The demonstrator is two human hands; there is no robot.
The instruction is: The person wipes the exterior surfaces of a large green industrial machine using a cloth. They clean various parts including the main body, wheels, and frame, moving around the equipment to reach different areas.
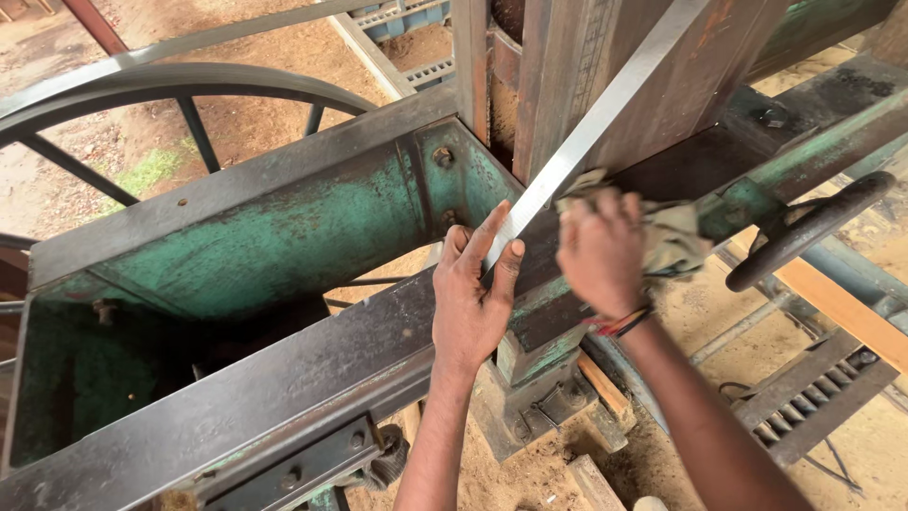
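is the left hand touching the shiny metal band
Touching: the head view shows the left hand with fingers and thumb pinching the lower end of the metal band.

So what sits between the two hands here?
In the head view, the shiny metal band runs down between the left hand, which pinches it, and the right hand, which presses a rag against it.

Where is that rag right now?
In the head view, the rag sits right of centre, bunched under the right hand and pressed against the shiny metal strip, just left of the black handwheel.
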